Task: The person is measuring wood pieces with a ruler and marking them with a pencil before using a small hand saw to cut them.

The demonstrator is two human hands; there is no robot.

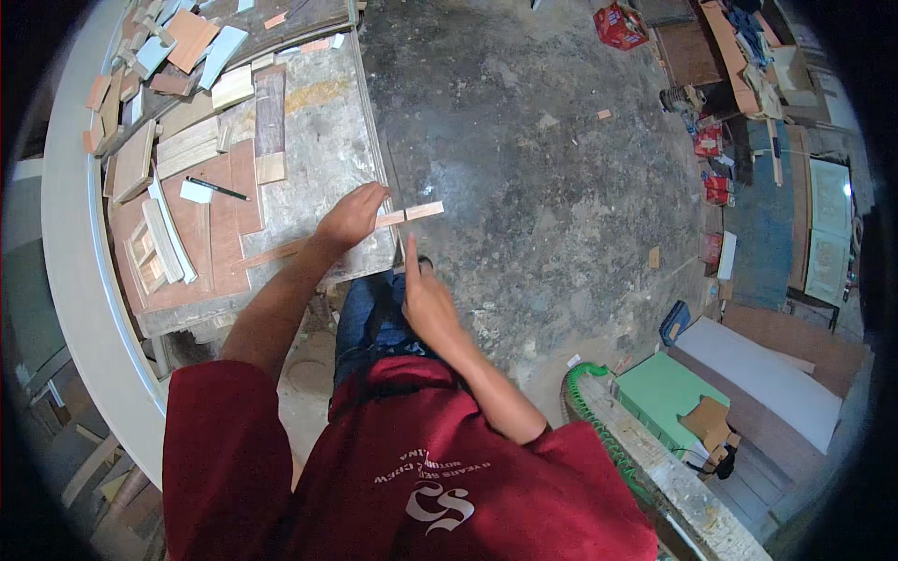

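Left hand (351, 217) clamps narrow pale wooden strip (424, 212), overhanging apparently for clearance; right hand (430, 307) grips thin dark saw (405, 216).

Wooden strip (426, 212) partly hidden beneath left fingers (368, 197)

Head-worn fisheye looks down over bench (327, 131); rim seems murky.

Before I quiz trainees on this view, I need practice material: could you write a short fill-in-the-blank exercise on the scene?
1. The left hand is on a narrow wooden strip whose free end sticks out past the bench to the person's ____.
2. The pen lies to the ____ of that hand.
3. The coiled hose is coloured ____.

Missing words: right; left; green.
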